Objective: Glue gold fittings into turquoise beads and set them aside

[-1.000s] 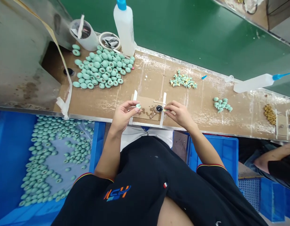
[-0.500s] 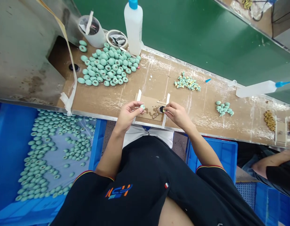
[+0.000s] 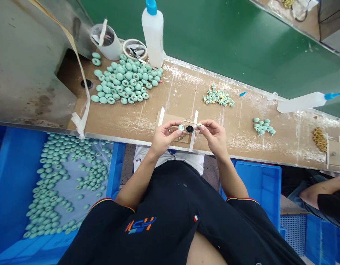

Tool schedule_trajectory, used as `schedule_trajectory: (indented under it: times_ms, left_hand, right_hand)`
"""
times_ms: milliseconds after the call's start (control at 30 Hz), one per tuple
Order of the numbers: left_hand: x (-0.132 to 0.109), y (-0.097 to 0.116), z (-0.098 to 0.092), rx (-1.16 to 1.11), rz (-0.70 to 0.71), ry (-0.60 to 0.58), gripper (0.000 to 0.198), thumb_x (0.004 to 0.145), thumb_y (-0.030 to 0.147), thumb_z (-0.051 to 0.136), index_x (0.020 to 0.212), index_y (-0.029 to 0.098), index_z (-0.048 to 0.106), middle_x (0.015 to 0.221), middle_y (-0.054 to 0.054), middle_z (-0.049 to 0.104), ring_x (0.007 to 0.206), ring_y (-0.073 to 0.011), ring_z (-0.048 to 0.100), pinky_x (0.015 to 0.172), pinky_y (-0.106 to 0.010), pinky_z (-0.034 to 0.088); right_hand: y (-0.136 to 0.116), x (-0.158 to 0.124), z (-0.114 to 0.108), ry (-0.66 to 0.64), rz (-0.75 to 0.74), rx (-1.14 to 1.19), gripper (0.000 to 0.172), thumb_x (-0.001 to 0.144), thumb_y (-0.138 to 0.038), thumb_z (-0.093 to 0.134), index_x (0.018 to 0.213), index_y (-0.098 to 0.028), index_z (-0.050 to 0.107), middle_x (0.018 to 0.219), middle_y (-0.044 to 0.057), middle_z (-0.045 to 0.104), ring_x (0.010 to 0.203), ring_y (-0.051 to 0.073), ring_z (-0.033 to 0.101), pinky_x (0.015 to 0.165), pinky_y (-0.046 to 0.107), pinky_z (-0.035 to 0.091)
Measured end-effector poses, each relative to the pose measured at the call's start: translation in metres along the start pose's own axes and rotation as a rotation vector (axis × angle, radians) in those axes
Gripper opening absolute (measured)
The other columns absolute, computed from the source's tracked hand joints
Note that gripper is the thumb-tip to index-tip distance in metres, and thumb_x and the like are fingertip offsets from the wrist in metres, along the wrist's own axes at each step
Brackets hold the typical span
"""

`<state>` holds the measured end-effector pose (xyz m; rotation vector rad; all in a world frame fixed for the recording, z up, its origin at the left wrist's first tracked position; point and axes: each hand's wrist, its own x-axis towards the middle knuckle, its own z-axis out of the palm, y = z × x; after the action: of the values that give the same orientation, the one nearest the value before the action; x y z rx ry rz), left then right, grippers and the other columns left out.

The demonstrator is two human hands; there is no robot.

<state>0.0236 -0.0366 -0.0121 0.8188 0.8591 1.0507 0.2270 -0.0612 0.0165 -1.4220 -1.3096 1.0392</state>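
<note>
Head view, looking straight down. The left hand (image 3: 164,137) has a clenched, pinching grip on a rounded teal cap (image 3: 181,127), thumb and fingertips on its rim, I'd guess to keep its face open. The right hand (image 3: 214,134) pinches a tiny yellow-and-teal piece (image 3: 199,125) just as firmly.

Both parts hover close together over the near edge of the desk (image 3: 170,95), above a cardboard pad (image 3: 172,117). A small black pot (image 3: 189,129) sits between them, probably so either hand can reach it.

Far left lies a heap of caps (image 3: 122,79), smooth, matte and pebble-shaped. More of them fill the blue bin (image 3: 4,173) below the desk. A translucent squeeze bottle (image 3: 152,36) stands upright behind the heap. The desk itself is brown board streaked with white.
</note>
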Motion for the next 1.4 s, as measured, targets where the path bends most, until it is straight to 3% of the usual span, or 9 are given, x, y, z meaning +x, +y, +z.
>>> schedule_trajectory:
  times_ms: [200,367,733,1033,1267,1400]
  left_hand:
    - [0.000,0.006,0.026,-0.083,0.005,-0.141,0.041,0.072,0.050,0.095,0.099,0.022,0.082,0.102,-0.007,0.081,0.092,-0.0224,0.079,0.090,-0.039,0.066]
    - [-0.001,0.009,0.034,-0.056,-0.014,-0.183,0.042,0.073,0.048,0.094,0.102,0.020,0.082,0.102,-0.008,0.081,0.096,-0.0256,0.079,0.094,-0.044,0.066]
    - [-0.006,0.006,0.035,-0.123,0.053,-0.226,0.035,0.076,0.040,0.094,0.102,0.020,0.084,0.101,-0.008,0.081,0.092,-0.0208,0.079,0.085,-0.034,0.068]
    - [-0.007,0.004,0.024,0.039,0.220,-0.243,0.028,0.081,0.037,0.091,0.105,0.024,0.085,0.096,-0.007,0.075,0.092,-0.0178,0.075,0.083,-0.030,0.065]
    - [-0.007,0.017,0.022,0.117,0.310,-0.263,0.023,0.084,0.036,0.088,0.105,0.026,0.086,0.100,-0.008,0.074,0.093,-0.0177,0.074,0.075,-0.026,0.063]
    - [-0.009,0.023,0.025,0.066,0.278,-0.260,0.027,0.082,0.035,0.090,0.107,0.026,0.085,0.096,-0.006,0.073,0.089,-0.0163,0.074,0.077,-0.027,0.064]
  right_hand:
    - [-0.014,-0.016,0.005,0.036,-0.001,0.074,0.034,0.093,-0.061,0.075,0.102,-0.028,0.073,0.091,0.002,0.079,0.086,0.020,0.078,0.078,0.037,0.067]
    - [-0.020,-0.023,0.004,0.067,-0.027,0.063,0.033,0.093,-0.060,0.076,0.102,-0.028,0.075,0.098,0.004,0.078,0.089,0.021,0.077,0.085,0.039,0.068]
    - [-0.029,-0.030,0.005,0.051,-0.167,0.046,0.023,0.097,-0.048,0.074,0.102,-0.026,0.078,0.102,0.005,0.077,0.094,0.019,0.076,0.083,0.035,0.068]
    - [-0.032,-0.031,0.003,0.044,-0.275,-0.140,0.003,0.094,-0.029,0.078,0.092,-0.026,0.078,0.096,0.004,0.078,0.090,0.019,0.076,0.080,0.035,0.066]
    - [-0.030,-0.031,0.006,0.071,-0.282,-0.032,0.010,0.094,-0.036,0.080,0.099,-0.027,0.080,0.098,0.004,0.080,0.092,0.020,0.078,0.081,0.036,0.066]
    - [-0.034,-0.033,0.009,0.116,-0.383,-0.049,0.006,0.096,-0.033,0.078,0.099,-0.028,0.081,0.099,0.004,0.081,0.092,0.020,0.078,0.082,0.036,0.066]
